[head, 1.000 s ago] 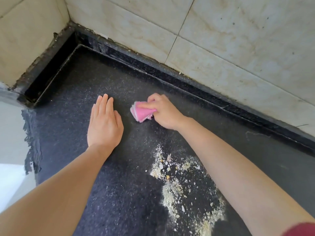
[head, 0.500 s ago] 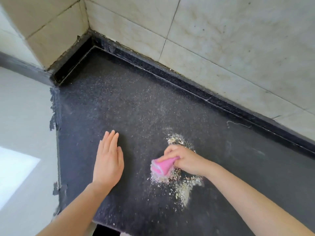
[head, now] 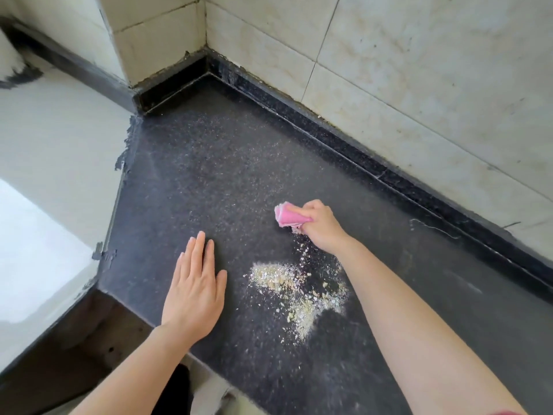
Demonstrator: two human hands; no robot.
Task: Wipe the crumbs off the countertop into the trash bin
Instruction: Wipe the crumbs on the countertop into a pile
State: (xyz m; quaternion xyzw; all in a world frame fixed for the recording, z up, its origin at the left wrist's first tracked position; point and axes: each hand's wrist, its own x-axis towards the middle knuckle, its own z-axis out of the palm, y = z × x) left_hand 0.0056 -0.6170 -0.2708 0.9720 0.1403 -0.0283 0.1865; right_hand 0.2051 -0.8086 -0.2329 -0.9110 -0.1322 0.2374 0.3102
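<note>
Gathering step: right hand point(head: 321, 227) pinching cloth point(head: 289, 217) beyond crumbs point(head: 299, 290), left hand point(head: 194, 290) flat on desk point(head: 209, 175); next, sweep crumbs toward the desk's near edge.

No words, numbers, labels or signs can be read here, not on the desk point(head: 209, 175), the wall tiles point(head: 419, 85) or the pink cloth point(head: 288, 216).

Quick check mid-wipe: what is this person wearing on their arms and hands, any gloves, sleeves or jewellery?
No gloves: the left hand and right hand are bare, with no rings, watch or bracelet showing. Both forearms are uncovered. The only clothing in view is a sliver of red sleeve on the right arm at the bottom edge; the left arm shows none.
</note>
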